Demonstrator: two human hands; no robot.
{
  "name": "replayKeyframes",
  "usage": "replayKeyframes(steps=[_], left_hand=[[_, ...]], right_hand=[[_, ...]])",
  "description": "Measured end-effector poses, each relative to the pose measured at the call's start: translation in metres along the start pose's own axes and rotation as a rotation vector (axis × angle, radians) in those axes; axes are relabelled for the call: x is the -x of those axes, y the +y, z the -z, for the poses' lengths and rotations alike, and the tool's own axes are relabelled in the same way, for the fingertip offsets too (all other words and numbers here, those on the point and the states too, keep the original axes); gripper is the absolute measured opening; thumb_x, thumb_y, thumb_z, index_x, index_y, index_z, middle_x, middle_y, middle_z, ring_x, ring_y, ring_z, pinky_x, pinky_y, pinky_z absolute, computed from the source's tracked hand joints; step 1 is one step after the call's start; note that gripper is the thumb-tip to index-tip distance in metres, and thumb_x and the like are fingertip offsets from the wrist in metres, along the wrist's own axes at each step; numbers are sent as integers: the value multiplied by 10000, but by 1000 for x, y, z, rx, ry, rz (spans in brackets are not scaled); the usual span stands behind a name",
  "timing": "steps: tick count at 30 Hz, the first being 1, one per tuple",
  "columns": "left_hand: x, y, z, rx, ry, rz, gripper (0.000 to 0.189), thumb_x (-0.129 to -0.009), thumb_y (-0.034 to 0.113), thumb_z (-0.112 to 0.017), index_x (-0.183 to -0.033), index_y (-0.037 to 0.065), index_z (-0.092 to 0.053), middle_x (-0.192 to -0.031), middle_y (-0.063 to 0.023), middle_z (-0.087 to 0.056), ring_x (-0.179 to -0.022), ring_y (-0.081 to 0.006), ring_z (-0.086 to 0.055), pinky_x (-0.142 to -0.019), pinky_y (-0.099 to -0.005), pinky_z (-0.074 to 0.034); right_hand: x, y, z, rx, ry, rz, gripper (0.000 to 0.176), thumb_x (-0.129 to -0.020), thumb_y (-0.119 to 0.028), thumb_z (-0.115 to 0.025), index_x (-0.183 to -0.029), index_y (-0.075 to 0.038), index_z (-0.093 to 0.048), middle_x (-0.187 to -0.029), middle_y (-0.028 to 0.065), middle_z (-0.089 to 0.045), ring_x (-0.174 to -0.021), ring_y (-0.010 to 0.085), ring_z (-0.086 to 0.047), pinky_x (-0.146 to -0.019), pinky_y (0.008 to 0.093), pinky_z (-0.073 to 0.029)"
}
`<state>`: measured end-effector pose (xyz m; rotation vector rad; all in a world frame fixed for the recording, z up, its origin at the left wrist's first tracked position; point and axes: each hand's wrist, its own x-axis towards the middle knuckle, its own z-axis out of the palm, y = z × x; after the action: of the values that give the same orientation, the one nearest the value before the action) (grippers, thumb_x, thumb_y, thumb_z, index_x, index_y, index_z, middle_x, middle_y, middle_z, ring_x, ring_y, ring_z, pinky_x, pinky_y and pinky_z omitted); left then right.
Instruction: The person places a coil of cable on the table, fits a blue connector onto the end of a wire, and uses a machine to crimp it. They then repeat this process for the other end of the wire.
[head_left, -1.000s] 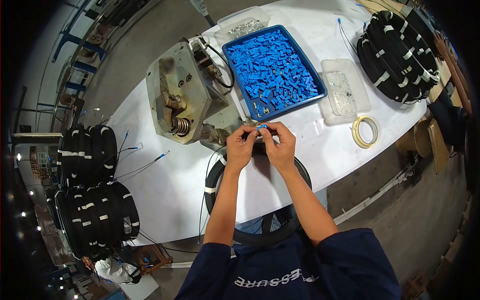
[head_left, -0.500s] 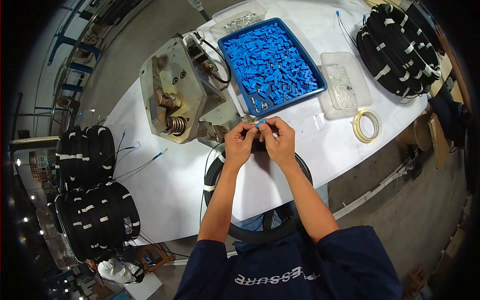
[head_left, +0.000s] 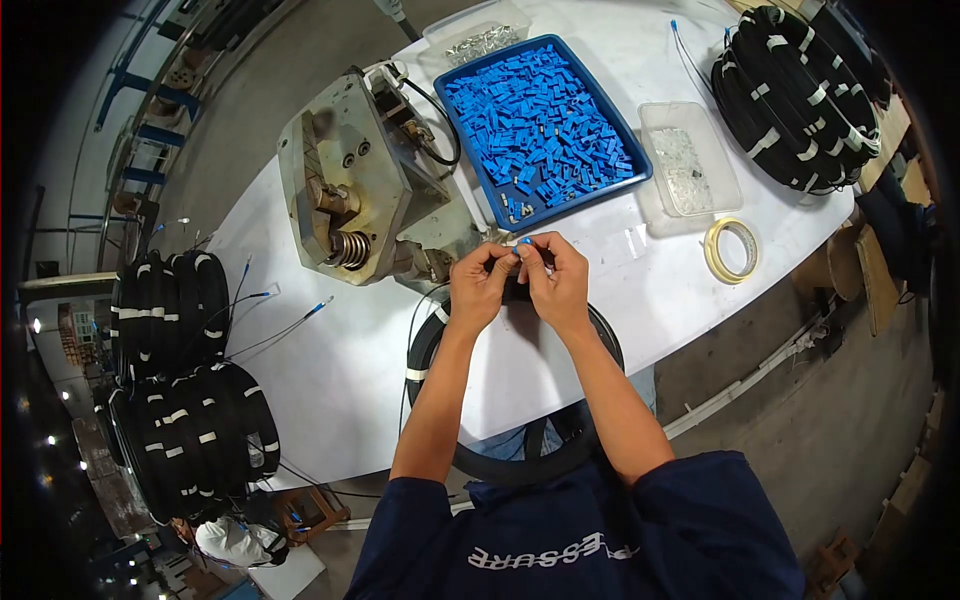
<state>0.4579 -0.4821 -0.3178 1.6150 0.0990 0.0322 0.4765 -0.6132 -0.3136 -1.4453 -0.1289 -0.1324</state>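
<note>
Blue piece [head_left: 526, 241], likely light, stiff, best gripped sideways, sits pinched between left hand [head_left: 477, 283] and right hand [head_left: 560, 283] before the tray [head_left: 580, 203].

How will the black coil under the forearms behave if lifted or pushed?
The coil probably flexes yet keeps its ring shape, since white bands wrap it. Its lower arc reaches past the table edge, so it may tip or slide off if pushed that way.
</note>
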Motion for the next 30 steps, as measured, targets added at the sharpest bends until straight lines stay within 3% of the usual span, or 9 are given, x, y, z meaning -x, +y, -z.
replayKeyframes(steps=[3,12,17,21,23,30], left_hand=[[1,3,1,7,54,-74,107,-944,89,-658,-926,-16,-651,-893,-29,-682,-828,-65,-582,-753,-227,-470],[-5,1,5,-27,-22,-16,97,-953,78,-641,-950,-17,-661,-901,-16,-678,-811,-62,-576,-743,-219,-473],[-4,-2,7,31,-68,-36,87,-969,38,-594,-980,-29,-649,-912,-17,-669,-834,-69,-588,-775,-215,-486],[-1,1,-1,106,-47,-75,86,-974,11,-567,-988,-34,-639,-928,-25,-666,-845,-70,-589,-794,-218,-490],[1,2,-2,19,5,-122,87,-973,-2,-557,-993,-35,-635,-934,-26,-663,-846,-66,-583,-791,-219,-485],[1,-6,-3,-282,129,-192,85,-959,-23,-560,-994,-29,-637,-900,-28,-661,-825,-59,-563,-762,-217,-471]], right_hand=[[-1,2,-2,-68,-33,-1,176,-940,-121,-651,-871,33,-603,-694,71,-627,-538,98,-574,-485,244,-432],[2,2,-2,7,-11,-34,140,-929,-81,-646,-865,32,-594,-712,85,-622,-564,123,-594,-510,252,-456],[4,-4,-3,133,15,246,111,-892,-58,-675,-903,32,-610,-801,124,-627,-642,199,-636,-546,278,-498],[4,-7,-4,162,45,273,71,-898,-51,-664,-917,12,-638,-782,94,-631,-643,160,-636,-552,266,-498],[3,-9,-3,146,13,225,105,-887,-64,-673,-906,24,-619,-802,130,-614,-632,211,-633,-541,290,-497],[3,-9,0,193,-12,200,111,-878,-65,-678,-902,27,-620,-778,138,-608,-611,217,-630,-528,297,-484]])
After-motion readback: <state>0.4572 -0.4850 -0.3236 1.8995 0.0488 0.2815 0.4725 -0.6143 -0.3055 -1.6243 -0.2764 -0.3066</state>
